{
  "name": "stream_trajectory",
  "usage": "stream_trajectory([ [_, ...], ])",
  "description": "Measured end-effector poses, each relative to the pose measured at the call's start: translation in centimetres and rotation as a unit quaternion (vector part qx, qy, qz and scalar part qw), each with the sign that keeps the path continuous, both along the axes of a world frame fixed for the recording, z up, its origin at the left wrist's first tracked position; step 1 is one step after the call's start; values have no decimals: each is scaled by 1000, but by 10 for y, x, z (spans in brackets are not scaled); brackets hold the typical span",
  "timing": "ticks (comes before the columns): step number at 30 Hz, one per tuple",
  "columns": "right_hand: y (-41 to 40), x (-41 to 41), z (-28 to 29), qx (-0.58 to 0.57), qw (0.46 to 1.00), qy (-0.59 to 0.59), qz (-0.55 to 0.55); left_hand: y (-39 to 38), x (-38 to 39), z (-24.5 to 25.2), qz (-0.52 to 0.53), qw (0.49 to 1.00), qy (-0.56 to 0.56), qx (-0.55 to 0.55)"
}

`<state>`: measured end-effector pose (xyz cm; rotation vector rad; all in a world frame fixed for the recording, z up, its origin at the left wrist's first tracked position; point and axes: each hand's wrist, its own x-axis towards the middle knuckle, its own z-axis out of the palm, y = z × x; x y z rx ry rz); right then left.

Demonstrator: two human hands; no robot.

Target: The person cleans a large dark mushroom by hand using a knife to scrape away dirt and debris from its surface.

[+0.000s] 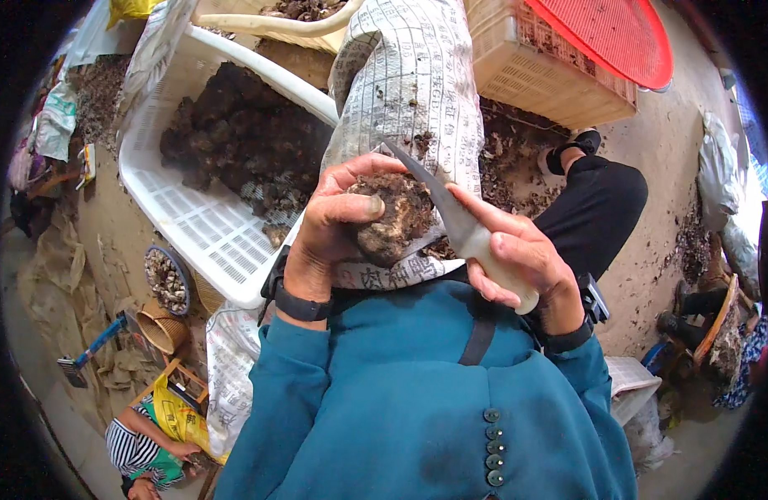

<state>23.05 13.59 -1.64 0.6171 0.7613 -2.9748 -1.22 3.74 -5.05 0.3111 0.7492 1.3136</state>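
My left hand (pixel 337 209) grips a rough brown clump (pixel 393 215), likely a root or fungus, with the thumb laid across its top. A paler patch shows on its near side. In my right hand (pixel 518 253) is a knife (pixel 443 209) with a curved, pointed grey blade and a pale handle. The blade lies along the clump's right side, its tip up past the far edge; whether it touches cannot be told. Beneath both hands a printed white woven sack (pixel 409 81) covers my lap, with dark crumbs scattered on it.
Left of the sack stands a white plastic crate (pixel 200 234) holding many dark clumps (pixel 234 131). A beige crate (pixel 552 69) with a red sieve (pixel 615 37) is at far right. A blue-rimmed basket (pixel 166 281) holds pale pieces. Another person (pixel 150 444) sits at lower left.
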Motion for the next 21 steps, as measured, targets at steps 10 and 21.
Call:
stream_trajectory([
  [10,15,-22,-2,46,999,18,9,2,-4,5,-54,998,-11,-14],
  [21,3,5,7,67,997,-18,23,5,3,5,-33,999,38,-19],
])
